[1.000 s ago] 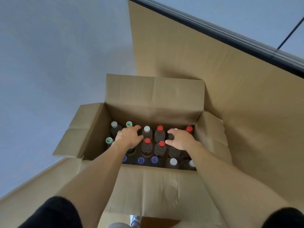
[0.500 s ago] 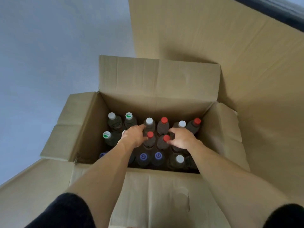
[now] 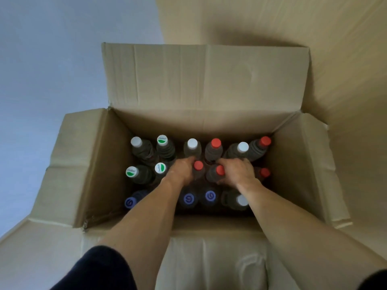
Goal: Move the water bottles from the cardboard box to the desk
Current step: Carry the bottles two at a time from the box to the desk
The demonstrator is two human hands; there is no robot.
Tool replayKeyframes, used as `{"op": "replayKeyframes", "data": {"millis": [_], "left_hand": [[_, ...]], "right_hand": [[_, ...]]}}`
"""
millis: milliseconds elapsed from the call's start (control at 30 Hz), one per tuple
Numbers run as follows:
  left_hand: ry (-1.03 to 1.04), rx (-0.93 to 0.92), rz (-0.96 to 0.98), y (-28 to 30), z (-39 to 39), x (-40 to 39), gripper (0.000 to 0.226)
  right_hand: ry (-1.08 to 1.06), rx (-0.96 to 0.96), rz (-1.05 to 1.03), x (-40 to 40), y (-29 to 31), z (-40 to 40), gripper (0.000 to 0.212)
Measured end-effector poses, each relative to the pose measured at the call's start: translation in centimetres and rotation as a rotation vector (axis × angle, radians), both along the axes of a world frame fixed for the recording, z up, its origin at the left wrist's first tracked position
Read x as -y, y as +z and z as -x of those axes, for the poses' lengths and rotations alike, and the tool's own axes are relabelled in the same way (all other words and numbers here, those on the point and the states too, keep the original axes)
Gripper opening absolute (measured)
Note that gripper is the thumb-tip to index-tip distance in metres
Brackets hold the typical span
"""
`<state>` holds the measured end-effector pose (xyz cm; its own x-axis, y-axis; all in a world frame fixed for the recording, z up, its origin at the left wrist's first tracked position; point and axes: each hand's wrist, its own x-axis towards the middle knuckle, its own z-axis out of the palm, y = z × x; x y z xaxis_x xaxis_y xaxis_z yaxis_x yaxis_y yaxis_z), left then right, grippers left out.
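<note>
An open cardboard box (image 3: 205,84) stands below me with its flaps spread. Several water bottles stand upright inside, with white, red, green-and-white and blue caps. My left hand (image 3: 181,170) reaches down into the middle of the box and wraps around a red-capped bottle (image 3: 198,166). Beside it, my right hand (image 3: 237,172) closes around a second red-capped bottle (image 3: 219,171). Both bottles stand among the others. Their lower parts are hidden by my hands and the neighbouring bottles.
The box rests on flat sheets of cardboard (image 3: 314,49) that run to the right and under the near side. A pale grey floor (image 3: 52,70) lies to the left. Dark sleeves cover my upper arms at the bottom of the view.
My head has moved closer over the box, which fills more of the view. Both hands have sunk lower among the bottles and closed around the two red-capped ones in the middle.
</note>
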<state>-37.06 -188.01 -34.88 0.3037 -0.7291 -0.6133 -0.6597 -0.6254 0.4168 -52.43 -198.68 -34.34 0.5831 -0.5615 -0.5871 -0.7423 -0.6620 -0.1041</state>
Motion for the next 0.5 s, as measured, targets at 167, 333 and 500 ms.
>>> {"op": "replayKeyframes", "data": {"millis": [167,333,500], "left_hand": [[-0.008,0.000,0.036,-1.1,-0.1,0.1,0.047],[-0.064,0.054,0.021,-2.6,0.0,0.1,0.048],[-0.096,0.100,0.000,-3.3,0.2,0.5,0.039]], "right_hand": [[-0.005,-0.028,0.057,-0.4,-0.7,-0.3,0.055],[0.009,-0.032,0.049,0.0,-1.1,-0.6,0.053],[0.009,0.013,0.036,0.1,-1.3,-0.7,0.042]]}}
